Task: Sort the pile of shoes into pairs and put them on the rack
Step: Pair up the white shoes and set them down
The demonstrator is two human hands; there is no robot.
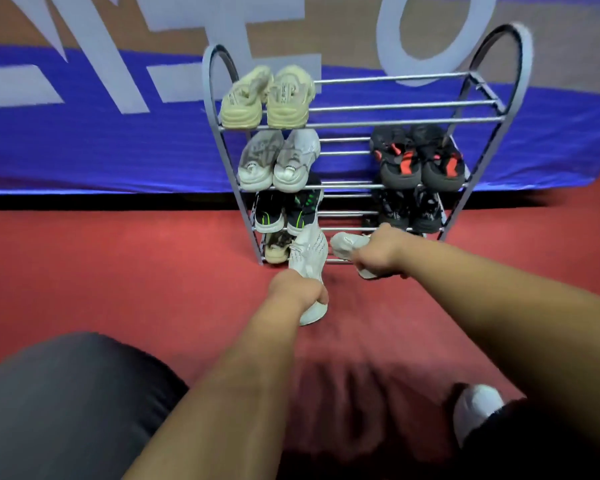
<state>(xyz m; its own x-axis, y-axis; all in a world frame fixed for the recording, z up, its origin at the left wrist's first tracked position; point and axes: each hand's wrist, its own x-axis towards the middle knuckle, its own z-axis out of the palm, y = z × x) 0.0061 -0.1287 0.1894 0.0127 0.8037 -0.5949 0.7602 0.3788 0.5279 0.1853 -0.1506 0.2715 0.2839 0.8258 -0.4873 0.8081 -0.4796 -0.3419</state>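
While a dark-trousered knee (pixel 66 410) and a white-socked foot (pixel 475 407) sit nearest on the red carpet floor (pixel 118 271), both arms reach forward. The left hand (pixel 298 289) has its fingers curled round the heel end of a white knit sneaker (pixel 309 254), toe pointing at the rack. The right hand (pixel 378 254) grips a second white sneaker (pixel 347 244) at the bottom tier (fingers mostly hidden).

On the grey metal tube shoe rack (pixel 395 107), going up:
- **Bottom left:** a tan shoe (pixel 276 249).
- **Third tier:** a black-and-green pair (pixel 284 211) on the left and a black pair (pixel 406 209) on the right.
- **Second tier:** a grey-white pair (pixel 278 161) on the left and a black-and-red pair (pixel 418 159) on the right.
- **Top left:** a beige pair (pixel 267 98).

A blue banner with pale letters (pixel 84 143) hangs behind.
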